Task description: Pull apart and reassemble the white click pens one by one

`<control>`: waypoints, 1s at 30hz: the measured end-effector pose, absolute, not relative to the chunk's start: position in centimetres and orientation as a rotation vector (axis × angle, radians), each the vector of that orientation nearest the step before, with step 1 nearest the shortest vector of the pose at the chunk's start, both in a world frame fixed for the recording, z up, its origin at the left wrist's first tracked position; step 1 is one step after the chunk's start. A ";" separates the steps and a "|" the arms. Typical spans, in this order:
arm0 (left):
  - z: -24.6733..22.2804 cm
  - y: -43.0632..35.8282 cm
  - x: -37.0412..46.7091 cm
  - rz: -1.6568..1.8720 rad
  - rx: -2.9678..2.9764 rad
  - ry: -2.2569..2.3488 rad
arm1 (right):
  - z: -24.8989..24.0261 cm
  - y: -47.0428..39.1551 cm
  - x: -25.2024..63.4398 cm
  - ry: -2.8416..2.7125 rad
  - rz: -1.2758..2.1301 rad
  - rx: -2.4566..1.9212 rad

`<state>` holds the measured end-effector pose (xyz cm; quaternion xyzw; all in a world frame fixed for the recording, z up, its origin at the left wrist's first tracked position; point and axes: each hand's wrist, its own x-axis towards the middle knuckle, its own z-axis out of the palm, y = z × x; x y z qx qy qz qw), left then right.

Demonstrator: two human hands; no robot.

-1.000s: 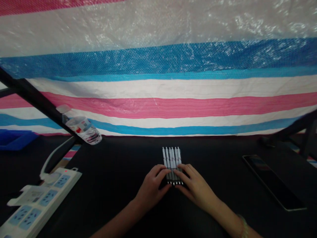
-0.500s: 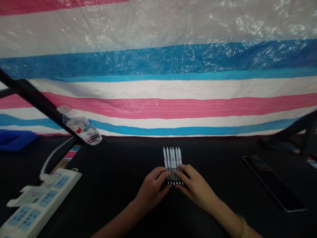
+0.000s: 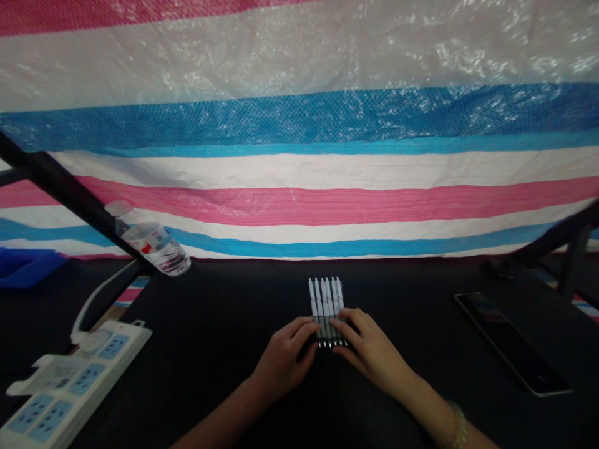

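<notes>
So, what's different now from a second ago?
Very little. The left hand's thumb has drawn back slightly leftward, widening the gap between thumbs. The pens may have shifted a touch rightward. Nothing was let go: the left hand and right hand stay on the pens, and the phone looks unmoved.

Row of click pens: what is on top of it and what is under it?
Fingers of the left hand and right hand overlap the lower part of the click pens. Black tabletop surrounds them; whatever lies directly underneath is covered.
</notes>
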<state>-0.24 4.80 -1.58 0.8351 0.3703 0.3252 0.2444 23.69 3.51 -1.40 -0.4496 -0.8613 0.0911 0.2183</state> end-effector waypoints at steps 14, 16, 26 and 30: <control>-1.4 6.3 -1.5 0.830 2.398 1.044 | 0.3 3.0 24.0 -2.268 0.341 -1.303; -1.2 6.2 -1.4 0.834 2.371 1.077 | 0.6 3.1 24.2 -2.272 0.351 -1.333; -1.4 6.3 -1.1 0.725 2.415 1.048 | 0.7 3.3 24.5 -2.303 0.400 -1.414; -1.5 6.3 -1.2 0.709 2.438 1.054 | 0.7 3.3 24.4 -2.300 0.404 -1.415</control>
